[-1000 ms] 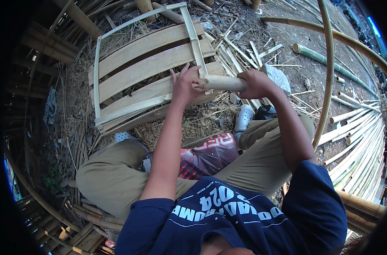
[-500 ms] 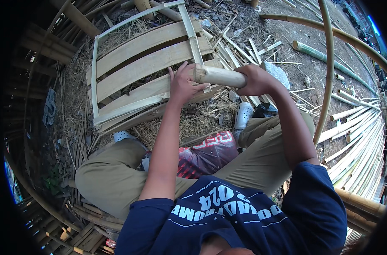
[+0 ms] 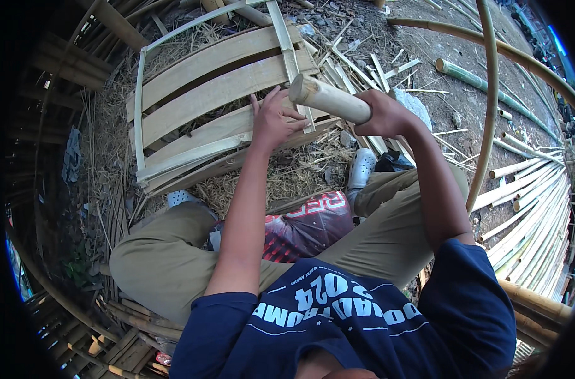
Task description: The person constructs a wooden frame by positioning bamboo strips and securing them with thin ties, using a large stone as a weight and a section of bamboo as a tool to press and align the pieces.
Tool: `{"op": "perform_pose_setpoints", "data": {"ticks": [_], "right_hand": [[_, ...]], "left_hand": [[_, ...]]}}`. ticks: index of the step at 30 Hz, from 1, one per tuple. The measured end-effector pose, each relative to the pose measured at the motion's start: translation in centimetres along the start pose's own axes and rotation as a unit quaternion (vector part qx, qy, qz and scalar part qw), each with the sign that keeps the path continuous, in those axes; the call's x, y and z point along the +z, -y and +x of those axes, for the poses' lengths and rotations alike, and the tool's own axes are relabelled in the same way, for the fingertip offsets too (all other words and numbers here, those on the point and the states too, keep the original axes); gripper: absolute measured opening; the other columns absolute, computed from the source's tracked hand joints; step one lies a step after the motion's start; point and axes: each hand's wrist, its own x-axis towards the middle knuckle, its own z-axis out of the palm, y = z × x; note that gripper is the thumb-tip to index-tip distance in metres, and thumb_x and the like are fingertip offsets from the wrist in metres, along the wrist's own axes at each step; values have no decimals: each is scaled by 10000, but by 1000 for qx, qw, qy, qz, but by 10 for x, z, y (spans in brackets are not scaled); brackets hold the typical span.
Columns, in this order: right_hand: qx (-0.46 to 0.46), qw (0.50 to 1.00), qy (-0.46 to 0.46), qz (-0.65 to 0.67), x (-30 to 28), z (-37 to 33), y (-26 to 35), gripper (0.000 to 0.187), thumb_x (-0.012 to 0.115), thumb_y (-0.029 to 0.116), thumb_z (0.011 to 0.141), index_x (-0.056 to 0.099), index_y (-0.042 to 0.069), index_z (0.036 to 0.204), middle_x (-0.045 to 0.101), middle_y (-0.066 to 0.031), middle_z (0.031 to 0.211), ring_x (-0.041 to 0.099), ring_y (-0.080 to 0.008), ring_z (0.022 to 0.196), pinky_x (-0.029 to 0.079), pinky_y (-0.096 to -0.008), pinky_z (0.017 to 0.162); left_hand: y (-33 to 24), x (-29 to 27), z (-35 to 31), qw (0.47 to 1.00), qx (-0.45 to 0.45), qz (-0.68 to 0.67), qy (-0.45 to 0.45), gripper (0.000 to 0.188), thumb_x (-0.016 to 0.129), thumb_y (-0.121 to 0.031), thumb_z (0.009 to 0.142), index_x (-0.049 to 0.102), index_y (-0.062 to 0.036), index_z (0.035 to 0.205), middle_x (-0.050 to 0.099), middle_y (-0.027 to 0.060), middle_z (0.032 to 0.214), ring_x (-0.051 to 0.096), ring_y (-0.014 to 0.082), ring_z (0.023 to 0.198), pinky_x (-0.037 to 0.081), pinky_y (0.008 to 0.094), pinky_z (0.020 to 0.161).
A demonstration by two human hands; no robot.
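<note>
In my right hand (image 3: 385, 115) is one end of a short, thick, pale wooden club (image 3: 331, 100). Its free end points left and hangs above my left hand (image 3: 277, 123), apart from it. That left hand is at the near right edge of a slatted wooden crate (image 3: 221, 101), its thumb and forefinger drawn together and other fingers raised. Whatever those fingertips pinch, if anything, is too small to make out. Pale split strips (image 3: 282, 35) frame the crate's top, which has wide slats with gaps between them. A printed dark and red sack (image 3: 306, 227) lies between my legs.
A pale stone (image 3: 412, 107) and scattered split strips lie right of the crate. An upright curved bamboo pole (image 3: 489, 95) stands near my right arm. Farther right are a green bamboo pole (image 3: 483, 88) and a fanned pile of split bamboo (image 3: 533, 221).
The club's free end has risen away from my left hand, tilting upward in my right hand's grip. My left hand has stayed nearly in place at the crate's edge.
</note>
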Motion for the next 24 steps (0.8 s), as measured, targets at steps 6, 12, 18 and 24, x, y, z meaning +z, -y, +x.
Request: {"op": "perform_pose_setpoints", "data": {"ticks": [6, 12, 18, 24], "right_hand": [[36, 999, -5, -23, 5, 1, 11, 453, 805, 216, 634, 737, 2, 1028, 752, -179, 899, 738, -302, 857, 564, -421, 809], [22, 999, 4, -35, 10, 7, -2, 447, 828, 207, 682, 687, -22, 1040, 717, -114, 844, 719, -224, 823, 568, -376, 784], [95, 971, -145, 165, 52, 19, 11, 552, 940, 280, 713, 709, -55, 1084, 742, -140, 865, 722, -195, 770, 574, -384, 712], [125, 980, -154, 5, 102, 34, 20, 637, 967, 331, 676, 697, 38, 1173, 758, -197, 1010, 737, -375, 972, 562, -471, 872]], "left_hand": [[11, 2, 0, 1000, 22, 16, 16, 229, 911, -424, 702, 843, -232, 807, 601, 2, 1479, 425, 265, 1491, 11, 675, 1272], [1, 1, -1, 1000, -11, 0, 19, 188, 904, -412, 720, 844, -261, 813, 613, -31, 1458, 425, 241, 1490, 2, 637, 1290], [-7, -4, 3, 999, -31, -1, 45, 179, 893, -409, 748, 843, -253, 821, 632, -82, 1414, 424, 219, 1489, -12, 629, 1294], [-3, -6, 0, 998, -43, 6, 36, 532, 925, -423, 683, 778, -233, 1158, 778, 3, 1123, 527, 214, 1395, -16, 664, 1276]]}}
